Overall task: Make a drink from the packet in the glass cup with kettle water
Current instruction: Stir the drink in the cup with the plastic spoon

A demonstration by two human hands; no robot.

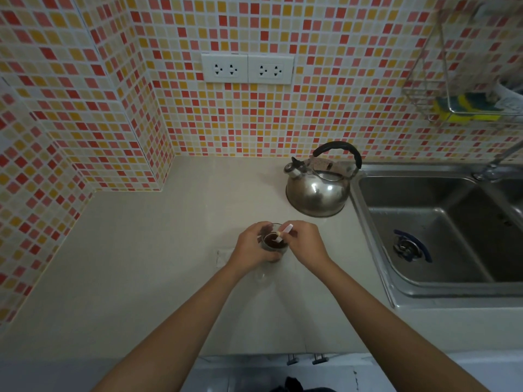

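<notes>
A glass cup with dark brown liquid stands on the pale counter, in the middle of the view. My left hand is wrapped around its left side. My right hand pinches a small white stick or packet whose lower end dips into the cup. The steel kettle with a black handle rests on the counter behind and to the right of the cup, its spout pointing left.
A steel sink lies right of the kettle, with a tap at its back edge. A pale scrap lies on the counter left of the cup. Two wall sockets sit above. A wire rack with a sponge hangs top right.
</notes>
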